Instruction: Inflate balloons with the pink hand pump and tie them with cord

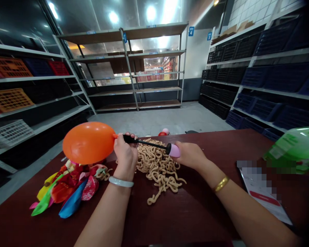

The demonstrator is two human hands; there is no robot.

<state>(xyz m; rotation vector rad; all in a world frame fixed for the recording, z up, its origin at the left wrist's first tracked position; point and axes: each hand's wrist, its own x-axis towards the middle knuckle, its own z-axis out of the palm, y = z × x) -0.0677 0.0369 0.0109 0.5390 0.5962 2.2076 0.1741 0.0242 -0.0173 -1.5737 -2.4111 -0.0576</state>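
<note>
An orange balloon (89, 142), partly inflated, floats just above the dark red table (185, 212) at the left. My left hand (125, 152) is closed round the balloon's neck and the black nozzle of a hand pump (150, 144). My right hand (190, 155) grips the pump's pink handle (174, 150), with the thin black rod stretched between both hands. A heap of tan, uninflated long balloons (159, 168) lies under the pump.
Flat foil balloons in many colours (67, 188) lie at the table's left. A green bag (293, 147) and a printed sheet (265, 199) sit at the right. Metal shelving with crates lines both sides and the back of the room.
</note>
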